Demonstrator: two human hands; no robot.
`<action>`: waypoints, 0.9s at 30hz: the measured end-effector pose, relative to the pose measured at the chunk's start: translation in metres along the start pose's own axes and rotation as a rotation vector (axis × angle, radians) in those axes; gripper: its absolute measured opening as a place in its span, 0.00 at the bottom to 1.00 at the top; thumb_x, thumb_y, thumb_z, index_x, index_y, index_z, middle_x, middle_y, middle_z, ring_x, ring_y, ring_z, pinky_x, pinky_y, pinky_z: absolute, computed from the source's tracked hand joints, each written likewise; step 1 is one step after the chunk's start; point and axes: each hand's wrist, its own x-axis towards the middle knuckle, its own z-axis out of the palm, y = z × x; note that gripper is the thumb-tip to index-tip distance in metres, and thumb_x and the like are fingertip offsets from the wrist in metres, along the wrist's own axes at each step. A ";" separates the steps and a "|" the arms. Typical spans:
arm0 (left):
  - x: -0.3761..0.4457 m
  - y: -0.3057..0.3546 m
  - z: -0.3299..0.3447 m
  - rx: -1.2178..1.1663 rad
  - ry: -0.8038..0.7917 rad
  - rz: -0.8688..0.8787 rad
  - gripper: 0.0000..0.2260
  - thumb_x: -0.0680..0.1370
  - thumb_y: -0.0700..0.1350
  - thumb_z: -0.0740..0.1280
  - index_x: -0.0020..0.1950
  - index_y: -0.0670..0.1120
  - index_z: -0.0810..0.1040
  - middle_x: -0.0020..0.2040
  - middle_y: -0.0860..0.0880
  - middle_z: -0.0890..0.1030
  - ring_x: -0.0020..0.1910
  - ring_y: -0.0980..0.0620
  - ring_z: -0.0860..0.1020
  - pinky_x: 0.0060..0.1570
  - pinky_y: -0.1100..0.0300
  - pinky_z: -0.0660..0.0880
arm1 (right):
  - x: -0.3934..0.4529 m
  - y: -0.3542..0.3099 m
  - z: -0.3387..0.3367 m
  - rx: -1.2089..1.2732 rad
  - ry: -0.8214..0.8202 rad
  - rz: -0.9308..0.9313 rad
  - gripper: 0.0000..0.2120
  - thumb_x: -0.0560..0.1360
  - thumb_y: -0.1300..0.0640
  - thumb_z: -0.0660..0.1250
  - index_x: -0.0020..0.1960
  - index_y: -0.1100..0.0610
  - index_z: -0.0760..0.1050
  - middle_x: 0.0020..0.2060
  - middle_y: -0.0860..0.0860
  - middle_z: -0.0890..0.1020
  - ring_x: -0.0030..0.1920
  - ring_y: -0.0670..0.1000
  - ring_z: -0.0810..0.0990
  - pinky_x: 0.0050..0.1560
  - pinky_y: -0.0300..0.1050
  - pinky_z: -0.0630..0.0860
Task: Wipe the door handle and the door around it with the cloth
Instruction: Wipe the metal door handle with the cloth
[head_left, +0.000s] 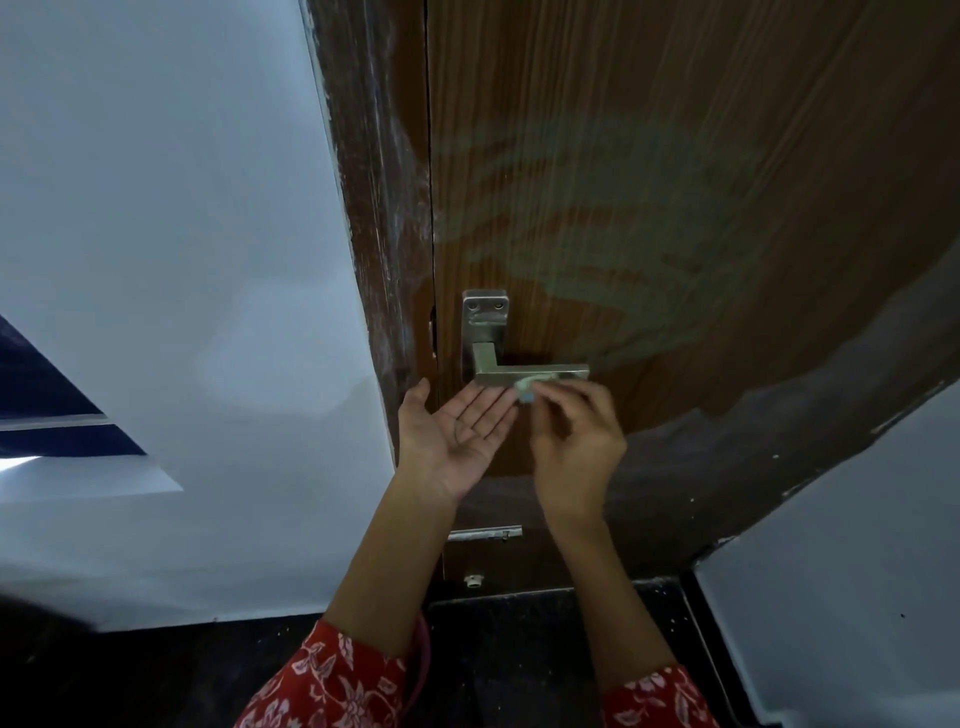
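White wall (171, 249) fills the left side of the head view, and the brown wooden door (675, 182) takes up the middle and right, with its scuffed frame (384, 208) running down between them. Pale smeary streaks cover the door above the handle, and its lower part goes dark and patchy. Another bit of pale wall cuts in at the bottom right corner, so the door narrows down there.

Metal door handle (530, 374) sits near the door's left edge, its lever pointing right from the plate. Lots of bare door to the right and above it; on the left there's only a thin strip before the frame.

Right hand (576, 447) is just under the lever, fingers bunched and pinching a small pale cloth (525, 391) against the lever's underside. Most of the cloth is hidden by the fingers, only a little wad shows. Left hand (452, 436) is just beside it, palm up, fingers spread, holding nothing, fingertips almost at the cloth.

Red floral sleeves (332, 680) get cut off by the bottom edge. A small metal bolt (485, 533) is low on the door, partly behind the forearms. Floor is dark and hard to make out.
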 end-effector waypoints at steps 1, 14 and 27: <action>-0.001 0.000 -0.001 -0.005 -0.014 -0.004 0.27 0.81 0.59 0.54 0.60 0.35 0.75 0.56 0.34 0.81 0.56 0.38 0.80 0.54 0.47 0.75 | 0.001 0.003 -0.004 0.016 0.069 0.069 0.08 0.71 0.67 0.70 0.50 0.63 0.80 0.50 0.55 0.78 0.48 0.46 0.78 0.49 0.36 0.79; -0.004 0.004 -0.008 0.007 -0.067 -0.009 0.29 0.80 0.60 0.54 0.59 0.35 0.76 0.57 0.35 0.81 0.58 0.40 0.80 0.61 0.48 0.72 | 0.011 -0.005 0.003 -0.003 0.166 0.149 0.10 0.73 0.65 0.68 0.54 0.62 0.79 0.54 0.55 0.76 0.52 0.49 0.78 0.50 0.38 0.79; 0.003 0.003 -0.007 0.061 -0.019 0.007 0.28 0.80 0.60 0.54 0.59 0.37 0.76 0.55 0.37 0.82 0.58 0.41 0.79 0.66 0.49 0.69 | 0.016 -0.007 0.006 0.550 0.323 0.691 0.11 0.75 0.65 0.65 0.55 0.55 0.75 0.56 0.55 0.76 0.50 0.46 0.80 0.44 0.32 0.78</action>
